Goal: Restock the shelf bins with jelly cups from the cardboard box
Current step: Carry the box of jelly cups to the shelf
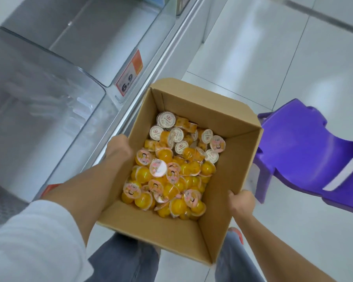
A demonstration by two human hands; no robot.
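The person is carrying the cardboard box off the floor with both hands, alongside the front edge of the shelf. The left hand is pressing against the outside of the box's left wall near the rim; its fingers are hiding behind the cardboard, so I cannot tell how they are curling. The right hand is gripping the right wall near the box's near corner, its thumb hooking over the rim. The jelly cups, yellow-orange with printed foil lids, are lying in a loose heap across the bottom of the box, well below its rim. The clear shelf bins are showing no cups in the parts in view, and an orange price tag is hanging on the shelf's front edge. Restocking looks to be only starting, with every cup in view waiting to be moved. A purple plastic stool is standing just beside the box's right wall.
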